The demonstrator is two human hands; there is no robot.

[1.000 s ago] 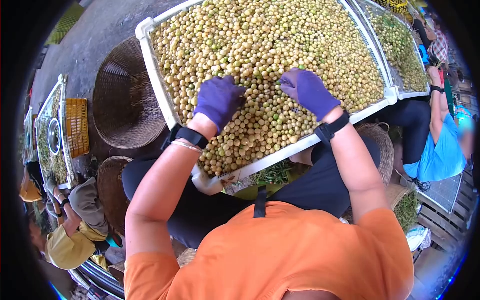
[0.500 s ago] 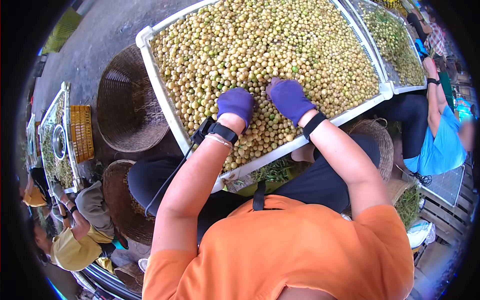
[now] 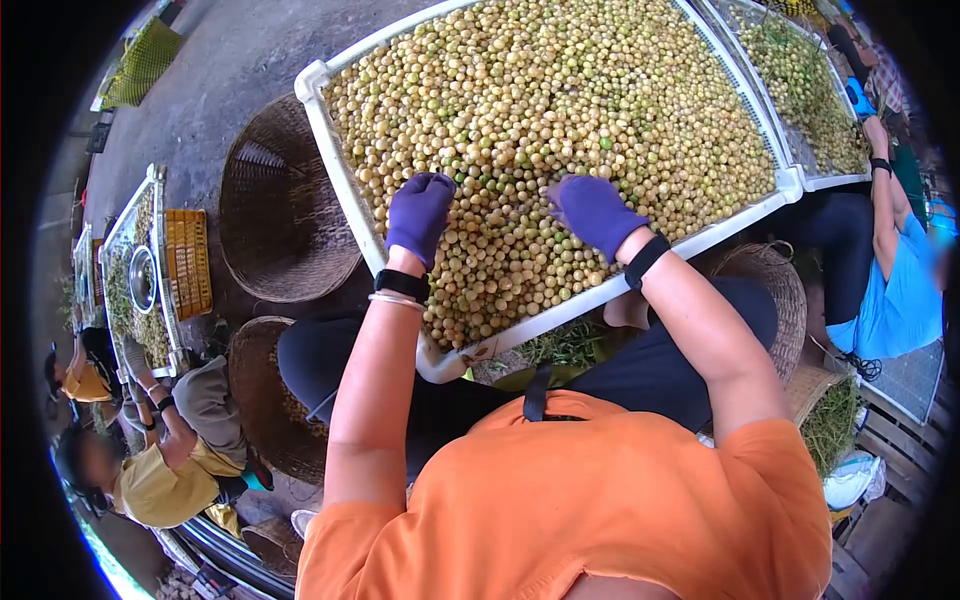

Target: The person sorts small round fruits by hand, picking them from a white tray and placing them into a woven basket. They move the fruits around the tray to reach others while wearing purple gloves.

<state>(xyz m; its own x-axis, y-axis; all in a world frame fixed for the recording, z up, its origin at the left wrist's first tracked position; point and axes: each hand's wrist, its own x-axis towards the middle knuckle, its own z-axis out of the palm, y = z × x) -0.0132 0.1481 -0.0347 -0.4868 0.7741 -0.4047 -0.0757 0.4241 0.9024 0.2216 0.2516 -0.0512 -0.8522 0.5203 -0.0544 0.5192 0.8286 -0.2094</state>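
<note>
A white-framed tray [image 3: 338,185] spans the space in front of me, heaped with small round yellow-green fruits [image 3: 520,90]. Both my hands wear purple gloves. Over the tray's left part, my left hand [image 3: 420,215] is closed, its fingers curled at the fruits; anything inside them is hidden. My right hand [image 3: 597,215] rests on the fruits near the middle, fingers bent and pointing left, their tips partly hidden. Between the two hands lies a stretch of darker, thinner-spread fruits.
Left of the tray stand a large wicker basket [image 3: 245,220] and a second basket [image 3: 255,400] by my knee. Another basket [image 3: 785,295] is on my right. A neighbouring tray [image 3: 800,100] adjoins at right, beside a person in blue [image 3: 895,300]. A person in yellow [image 3: 165,480] works at left.
My left hand has moved left, away from my right hand, widening the gap between them. My right hand has shifted little over the fruits. The whole view has swung slightly.
</note>
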